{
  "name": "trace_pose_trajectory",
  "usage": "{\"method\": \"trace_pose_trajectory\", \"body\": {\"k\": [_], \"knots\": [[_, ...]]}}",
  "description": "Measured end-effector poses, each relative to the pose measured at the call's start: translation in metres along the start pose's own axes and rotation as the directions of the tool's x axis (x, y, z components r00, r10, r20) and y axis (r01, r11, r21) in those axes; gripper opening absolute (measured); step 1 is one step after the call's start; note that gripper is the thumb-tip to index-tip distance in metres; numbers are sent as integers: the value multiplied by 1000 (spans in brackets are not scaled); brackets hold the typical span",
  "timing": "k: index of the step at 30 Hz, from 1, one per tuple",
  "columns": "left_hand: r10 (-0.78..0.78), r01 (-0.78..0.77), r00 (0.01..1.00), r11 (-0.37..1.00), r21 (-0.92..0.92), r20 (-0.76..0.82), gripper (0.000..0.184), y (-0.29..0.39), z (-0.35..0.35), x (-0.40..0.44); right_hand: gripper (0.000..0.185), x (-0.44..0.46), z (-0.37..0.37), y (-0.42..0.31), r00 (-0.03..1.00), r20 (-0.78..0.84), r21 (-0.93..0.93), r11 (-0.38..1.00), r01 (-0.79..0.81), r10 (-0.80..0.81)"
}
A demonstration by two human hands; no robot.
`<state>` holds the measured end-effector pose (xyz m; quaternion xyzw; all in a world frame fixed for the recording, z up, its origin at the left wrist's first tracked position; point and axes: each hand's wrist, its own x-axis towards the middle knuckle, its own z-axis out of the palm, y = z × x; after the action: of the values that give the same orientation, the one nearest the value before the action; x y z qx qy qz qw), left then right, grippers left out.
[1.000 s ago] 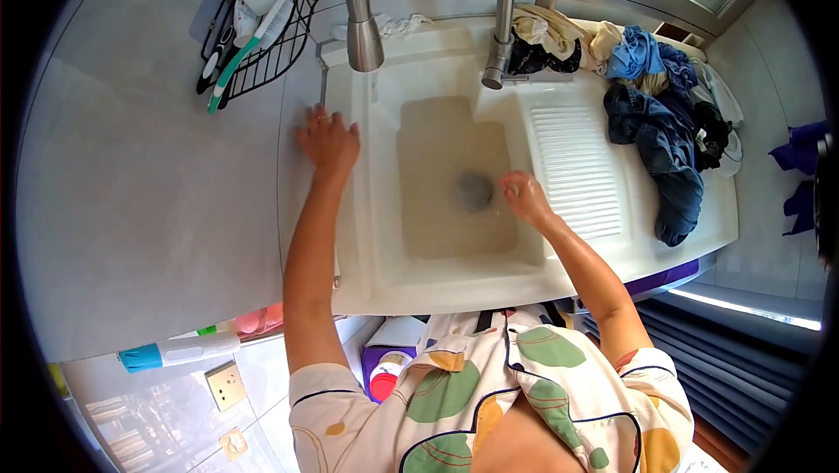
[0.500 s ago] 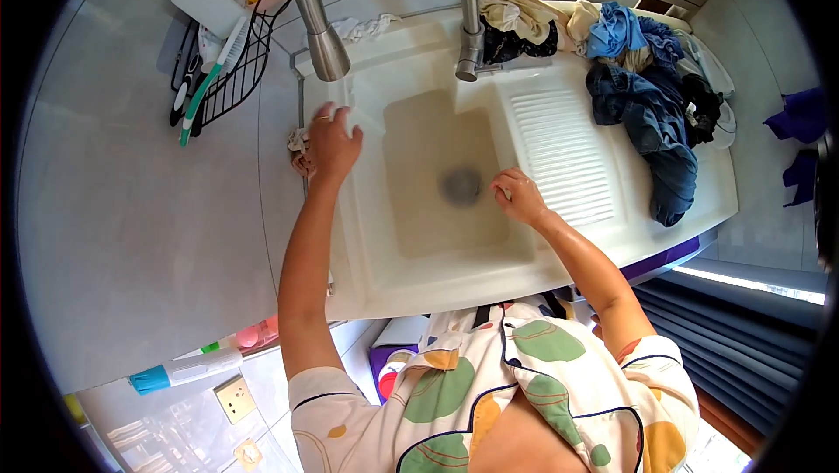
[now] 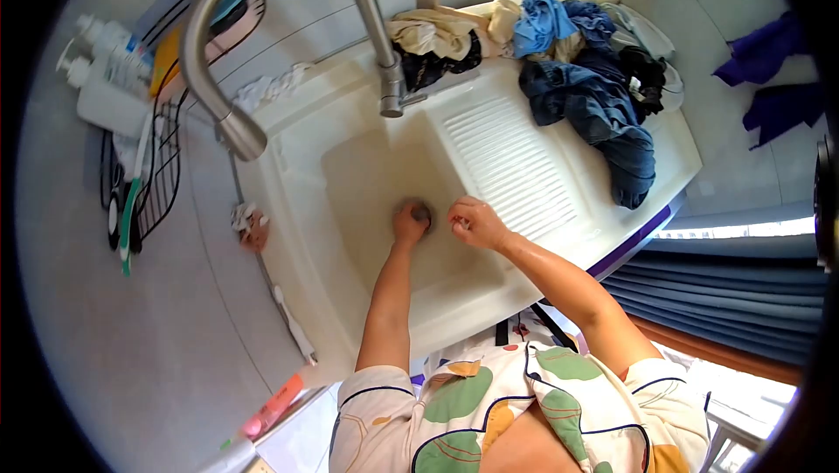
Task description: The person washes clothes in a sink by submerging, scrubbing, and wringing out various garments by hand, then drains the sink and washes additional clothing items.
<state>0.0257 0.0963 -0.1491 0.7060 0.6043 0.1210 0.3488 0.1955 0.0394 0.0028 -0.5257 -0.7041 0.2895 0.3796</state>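
Down in the white sink basin (image 3: 358, 237), my left hand (image 3: 408, 225) has its fingers curled round the dark, round drain strainer (image 3: 422, 212). Part of the fingers is hidden, and the strainer looks blurred. Just right of it, my right hand (image 3: 477, 221) is held closed above the inner edge of the basin, by the ribbed drainboard (image 3: 511, 158). A small pale bit shows at its fingertips, too small to name. Over the basin arches a metal faucet (image 3: 240, 134).
Wet-looking dark blue clothes (image 3: 603, 114) and a cream cloth (image 3: 433, 33) lie on the sink's right and back. A wire rack (image 3: 162, 176) with a green brush (image 3: 131, 219) and a white pump bottle (image 3: 109, 101) hangs at left. A crumpled cloth (image 3: 251, 226) is on the left rim.
My left hand has gone from the left rim down to the drain and closed there. My right hand stays closed near the basin's right side. The view has turned and shifted.
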Motion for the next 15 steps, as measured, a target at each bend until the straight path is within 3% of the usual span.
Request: {"method": "trace_pose_trajectory", "body": {"k": [4,6,7,9,10,12,13,15], "knots": [[-30,23,999,974,-223,-29,36,2,1,3,6,0,-1,1,999,38,-53,998,21,-19],[-185,247,956,927,-283,228,35,8,-8,-1,6,1,-1,2,998,61,-48,999,15,-12],[-192,250,956,927,-279,221,35,11,-13,-6,5,2,-1,2,998,70,-60,998,5,-1],[-321,439,765,895,-87,558,35,21,-26,-22,4,1,0,-1,996,84,-55,998,5,0],[-336,447,769,890,-83,544,35,25,-34,-33,4,1,0,-4,997,81,-52,999,-14,19],[-241,111,817,957,268,524,38,25,-47,-59,7,5,-1,-5,995,88,9,999,-37,36],[-260,131,821,952,275,509,38,16,-50,-67,7,11,-3,-3,995,98,26,999,-24,21],[-199,81,840,966,245,505,43,-8,-51,-77,11,39,-13,-4,980,73,-97,977,190,-183]]}}
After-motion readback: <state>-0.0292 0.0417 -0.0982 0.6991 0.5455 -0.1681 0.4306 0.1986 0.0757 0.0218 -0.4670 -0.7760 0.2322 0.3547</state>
